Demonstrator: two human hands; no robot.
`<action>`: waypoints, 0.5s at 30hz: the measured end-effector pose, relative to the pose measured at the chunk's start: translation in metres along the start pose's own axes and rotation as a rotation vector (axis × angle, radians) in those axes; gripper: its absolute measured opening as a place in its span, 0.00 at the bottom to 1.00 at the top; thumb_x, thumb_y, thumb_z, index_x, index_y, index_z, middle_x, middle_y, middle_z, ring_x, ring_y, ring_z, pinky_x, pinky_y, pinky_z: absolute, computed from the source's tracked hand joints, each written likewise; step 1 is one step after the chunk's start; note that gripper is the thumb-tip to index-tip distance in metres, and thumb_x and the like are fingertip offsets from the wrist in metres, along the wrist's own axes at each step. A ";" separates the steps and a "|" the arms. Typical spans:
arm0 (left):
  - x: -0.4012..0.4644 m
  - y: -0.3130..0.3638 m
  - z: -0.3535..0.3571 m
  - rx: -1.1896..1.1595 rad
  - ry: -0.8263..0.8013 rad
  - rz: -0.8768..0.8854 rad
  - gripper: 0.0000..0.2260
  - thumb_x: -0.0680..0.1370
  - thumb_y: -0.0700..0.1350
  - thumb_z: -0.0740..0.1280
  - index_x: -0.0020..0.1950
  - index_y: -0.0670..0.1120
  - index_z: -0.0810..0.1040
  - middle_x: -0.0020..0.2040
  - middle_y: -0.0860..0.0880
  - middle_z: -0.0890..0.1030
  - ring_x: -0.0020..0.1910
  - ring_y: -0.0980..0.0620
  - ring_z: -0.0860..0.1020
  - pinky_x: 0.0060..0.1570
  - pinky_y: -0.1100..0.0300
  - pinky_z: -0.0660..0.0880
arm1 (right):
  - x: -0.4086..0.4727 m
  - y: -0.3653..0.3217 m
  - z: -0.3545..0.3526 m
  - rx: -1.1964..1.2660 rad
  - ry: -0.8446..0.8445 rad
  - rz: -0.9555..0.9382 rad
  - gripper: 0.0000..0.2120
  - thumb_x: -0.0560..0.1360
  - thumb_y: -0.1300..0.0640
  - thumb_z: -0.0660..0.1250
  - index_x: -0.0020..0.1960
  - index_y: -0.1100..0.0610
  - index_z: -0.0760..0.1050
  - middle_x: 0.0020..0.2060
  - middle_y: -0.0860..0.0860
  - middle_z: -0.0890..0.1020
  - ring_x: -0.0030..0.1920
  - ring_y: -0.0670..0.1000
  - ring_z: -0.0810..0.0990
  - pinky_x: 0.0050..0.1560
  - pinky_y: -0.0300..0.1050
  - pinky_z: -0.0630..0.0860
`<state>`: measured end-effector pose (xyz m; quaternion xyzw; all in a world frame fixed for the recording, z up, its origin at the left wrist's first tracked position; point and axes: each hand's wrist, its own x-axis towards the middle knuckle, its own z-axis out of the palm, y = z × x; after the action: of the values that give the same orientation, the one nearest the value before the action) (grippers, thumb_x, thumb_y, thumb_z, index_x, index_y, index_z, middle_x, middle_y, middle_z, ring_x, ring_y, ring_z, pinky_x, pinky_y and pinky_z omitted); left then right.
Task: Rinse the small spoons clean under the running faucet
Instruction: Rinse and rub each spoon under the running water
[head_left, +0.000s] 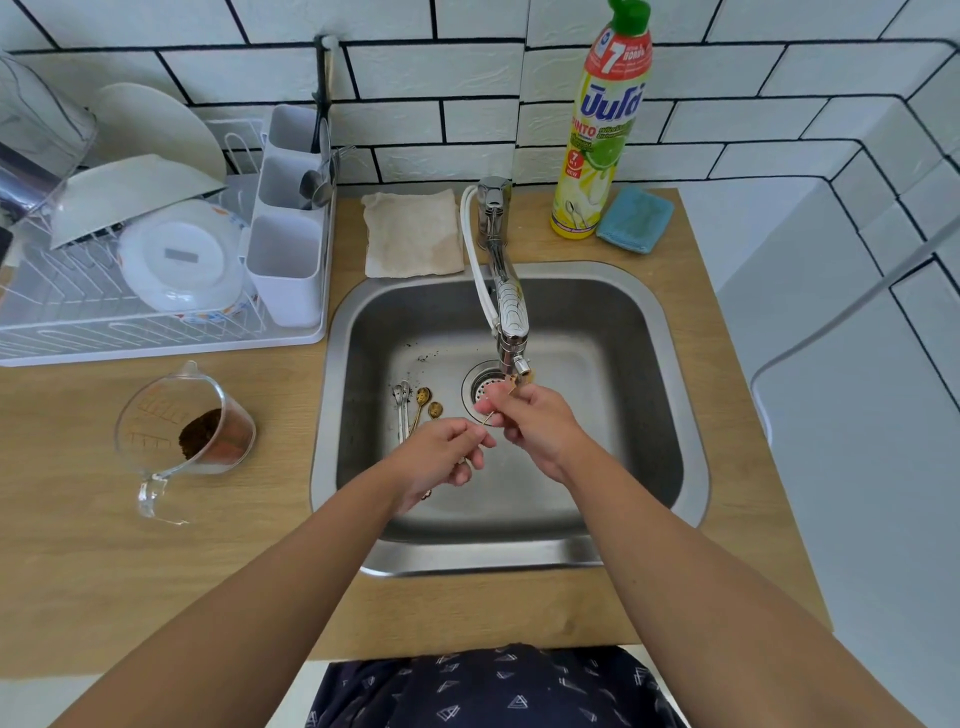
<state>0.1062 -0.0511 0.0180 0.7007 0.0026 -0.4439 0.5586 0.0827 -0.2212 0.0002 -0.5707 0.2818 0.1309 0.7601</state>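
My right grip (524, 421) and left grip (441, 457) each pinch the gold spoon (488, 418) below the faucet (511, 332), over the steel sink (649, 312). Four small spoons (415, 408) lie on the sink floor beside the drain (480, 387).

1. A home kitchen: steel sink (670, 364) set into a wooden counter (156, 545), white tiled wall (426, 119) behind.
2. Dish rack (104, 312) holds plates; dish-soap bottle (602, 135) and sponge (634, 221) stand by the faucet (506, 296).

Dish-soap bottle (602, 130) — big "7" on neck, "PINTO", "NEW" on label.
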 end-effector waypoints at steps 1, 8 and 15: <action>0.005 0.003 0.003 -0.023 0.038 0.013 0.10 0.84 0.45 0.62 0.52 0.42 0.80 0.37 0.48 0.80 0.26 0.56 0.72 0.30 0.66 0.71 | 0.000 -0.002 -0.002 0.030 0.036 0.001 0.06 0.81 0.55 0.69 0.50 0.57 0.81 0.43 0.50 0.89 0.34 0.41 0.79 0.32 0.33 0.72; 0.039 0.030 0.030 -0.334 0.083 0.023 0.11 0.77 0.39 0.73 0.58 0.42 0.79 0.46 0.48 0.87 0.41 0.54 0.86 0.34 0.67 0.74 | -0.001 -0.014 -0.022 0.338 0.229 -0.062 0.11 0.86 0.54 0.59 0.51 0.58 0.77 0.37 0.47 0.87 0.31 0.40 0.80 0.32 0.33 0.74; 0.055 0.036 0.043 -0.495 0.124 -0.078 0.07 0.83 0.45 0.64 0.53 0.43 0.79 0.39 0.50 0.87 0.39 0.56 0.86 0.34 0.65 0.76 | -0.005 -0.017 -0.024 0.426 0.322 -0.134 0.11 0.87 0.55 0.57 0.53 0.58 0.75 0.43 0.52 0.85 0.37 0.45 0.79 0.41 0.37 0.76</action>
<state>0.1305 -0.1254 0.0126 0.5678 0.1724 -0.4070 0.6944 0.0801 -0.2488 0.0119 -0.4288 0.3818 -0.0746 0.8153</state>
